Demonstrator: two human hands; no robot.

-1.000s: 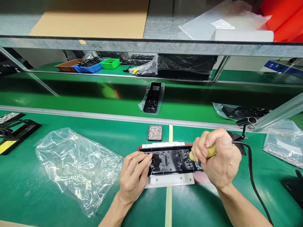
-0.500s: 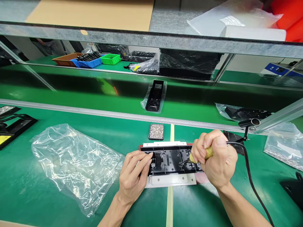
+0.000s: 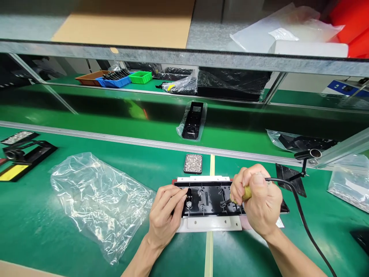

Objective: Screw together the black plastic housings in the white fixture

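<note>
A long black plastic panel [image 3: 206,200] lies in a white fixture [image 3: 211,224] on the green bench, its ribs and pegs facing up. My left hand [image 3: 167,209] is closed over the panel's left end, fingertips beside a round shiny piece [image 3: 189,204]; whether they pinch a small part is hidden. My right hand [image 3: 261,200] is wrapped round the yellow handle of a corded soldering iron [image 3: 246,193]. The iron slants down to the left, its tip at a raised feature right of the panel's middle.
Behind the fixture sits a small tray of metal bits [image 3: 193,164]. A crumpled clear bag [image 3: 100,200] lies to the left. The iron's black cord [image 3: 300,207] loops down at right, near a tube on a stand [image 3: 307,154]. A bagged black panel [image 3: 192,121] lies beyond the rail.
The view has shifted slightly, so the scene sits lower and further right. My right hand has come a little left relative to the panel, uncovering its right end; my left hand stays put.
</note>
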